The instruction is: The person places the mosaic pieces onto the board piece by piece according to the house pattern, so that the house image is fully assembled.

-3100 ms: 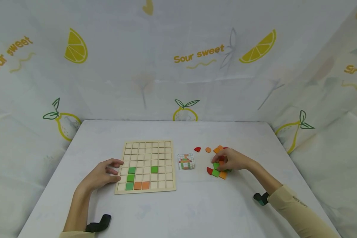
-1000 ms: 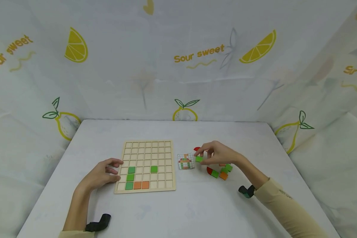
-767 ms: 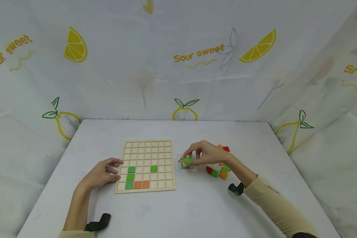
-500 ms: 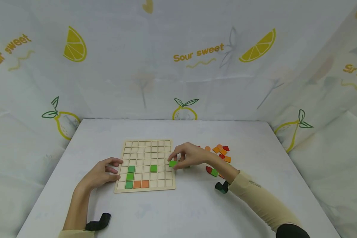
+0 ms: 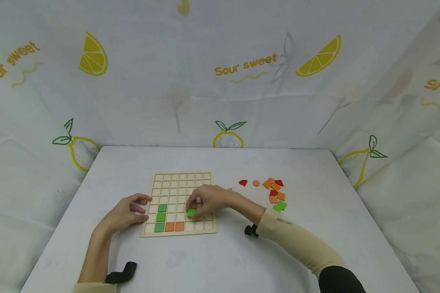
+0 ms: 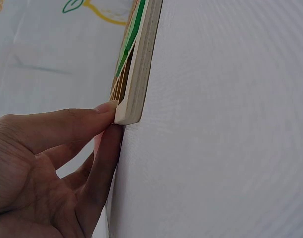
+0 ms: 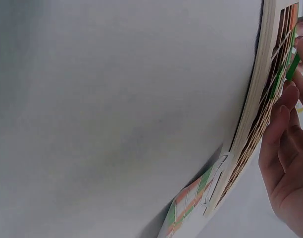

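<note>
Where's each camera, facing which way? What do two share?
Head: worn on the head, looking forward and down at the board; left hand, right hand and sleeved forearms show.
Left wrist: worn there, facing a corner of the board; left hand shows.
Right wrist: worn there, looking along the board's edge; right hand shows.
Head and right wrist share the green tile.
</note>
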`<state>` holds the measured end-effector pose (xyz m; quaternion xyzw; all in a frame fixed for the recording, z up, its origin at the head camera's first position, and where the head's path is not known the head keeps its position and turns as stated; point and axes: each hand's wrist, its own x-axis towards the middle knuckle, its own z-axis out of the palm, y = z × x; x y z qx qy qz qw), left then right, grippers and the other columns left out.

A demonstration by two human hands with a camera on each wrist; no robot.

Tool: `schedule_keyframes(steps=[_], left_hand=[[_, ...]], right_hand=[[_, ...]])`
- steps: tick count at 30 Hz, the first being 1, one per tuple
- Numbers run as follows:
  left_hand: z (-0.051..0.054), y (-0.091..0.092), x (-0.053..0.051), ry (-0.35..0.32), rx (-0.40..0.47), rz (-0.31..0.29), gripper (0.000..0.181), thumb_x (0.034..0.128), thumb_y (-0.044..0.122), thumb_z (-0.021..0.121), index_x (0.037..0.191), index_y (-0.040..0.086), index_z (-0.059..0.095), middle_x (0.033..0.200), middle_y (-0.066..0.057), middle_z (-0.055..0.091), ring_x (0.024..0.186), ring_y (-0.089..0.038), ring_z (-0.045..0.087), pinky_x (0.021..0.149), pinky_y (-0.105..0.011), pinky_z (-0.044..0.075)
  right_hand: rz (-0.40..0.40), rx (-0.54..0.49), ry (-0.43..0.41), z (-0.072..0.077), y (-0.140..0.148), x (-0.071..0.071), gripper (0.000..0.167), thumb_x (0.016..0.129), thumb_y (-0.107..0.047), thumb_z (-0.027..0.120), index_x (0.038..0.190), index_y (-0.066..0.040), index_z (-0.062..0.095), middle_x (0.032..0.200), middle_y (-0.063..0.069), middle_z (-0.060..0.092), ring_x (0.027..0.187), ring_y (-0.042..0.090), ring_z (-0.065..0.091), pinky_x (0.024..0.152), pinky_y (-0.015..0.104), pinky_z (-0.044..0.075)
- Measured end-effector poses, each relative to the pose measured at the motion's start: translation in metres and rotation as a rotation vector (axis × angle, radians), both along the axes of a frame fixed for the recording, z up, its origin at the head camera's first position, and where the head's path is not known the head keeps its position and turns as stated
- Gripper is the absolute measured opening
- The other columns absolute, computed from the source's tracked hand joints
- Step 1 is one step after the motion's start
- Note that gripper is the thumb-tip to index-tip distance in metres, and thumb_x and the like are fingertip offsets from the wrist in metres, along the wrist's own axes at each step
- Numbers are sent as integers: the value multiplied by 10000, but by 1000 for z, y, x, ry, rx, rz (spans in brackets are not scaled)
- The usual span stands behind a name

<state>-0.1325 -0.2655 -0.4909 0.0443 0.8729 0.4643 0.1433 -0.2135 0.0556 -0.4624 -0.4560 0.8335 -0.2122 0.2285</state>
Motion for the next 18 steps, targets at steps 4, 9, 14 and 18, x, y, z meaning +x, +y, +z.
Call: schedule_keyframes(steps=[4,9,14,18], left_hand=[[0,1,1,4,-4,2,585,831,109,819,1372,97,594,1311,-157,583,1046,-212,625,808,-279,518],[0,1,0,3,-7,0,588,833,108,818,1375,99,592,1312,-157,580,1047,-213,625,809,-285,517],[0,1,1,-3,2,2,594,832,104,819,1379,92,588,1313,-162,578,1049,-217,623,799,-274,526],[0,1,0,-3,0,2,592,830,99,818,1375,90,589,1310,-162,579,1047,-216,624,800,-271,525]], right_hand=[[17,23,38,-1,-6,2,259,822,-374,854,1045,-287,755,900,-108,676,868,58,598,708,170,412],[11,15,24,0,-7,3,263,831,-350,850,1058,-255,758,921,-93,698,888,86,621,712,168,415],[9,22,-4,2,-4,4,206,854,-275,832,1051,-239,786,948,-99,716,846,69,609,700,171,421],[28,14,-29,4,1,5,233,869,-233,813,1100,-221,786,1018,-71,726,776,39,576,710,173,441]])
